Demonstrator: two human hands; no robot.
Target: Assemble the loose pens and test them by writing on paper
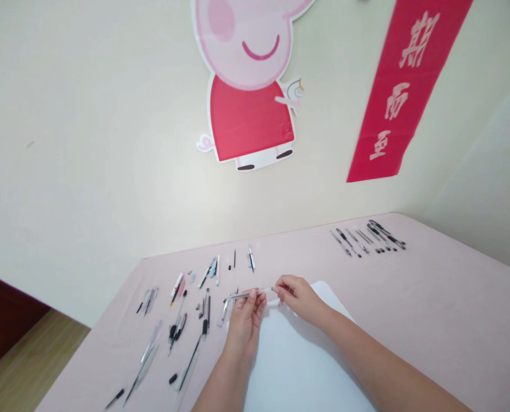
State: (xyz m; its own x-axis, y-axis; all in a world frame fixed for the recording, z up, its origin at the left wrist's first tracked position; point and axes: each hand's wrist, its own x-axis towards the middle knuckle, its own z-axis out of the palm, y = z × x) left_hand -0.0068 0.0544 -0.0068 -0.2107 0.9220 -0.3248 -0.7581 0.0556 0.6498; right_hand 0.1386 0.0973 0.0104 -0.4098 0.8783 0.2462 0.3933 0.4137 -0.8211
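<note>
Between both hands is a slim pen point(261, 291) with a clear barrel, held nearly level above the white sheet point(302, 360). My left hand point(250, 315) is closed around its barrel, the dark end pointing left. At the pen's right end, the fingertips of my right hand point(295, 294) are pinched together on it; any small part between them is too small to make out. Just left of my left hand lie a purplish clear pen part point(223, 313) and other thin pieces, partly covered by the hand.
Pen barrels, refills and caps lie scattered on the pink tabletop at left, among them a black cap point(173, 378) and a dark refill point(190, 361). Several pens point(386, 236) lie in a row at the back right. A wall with a pig cutout point(250, 117) stands behind.
</note>
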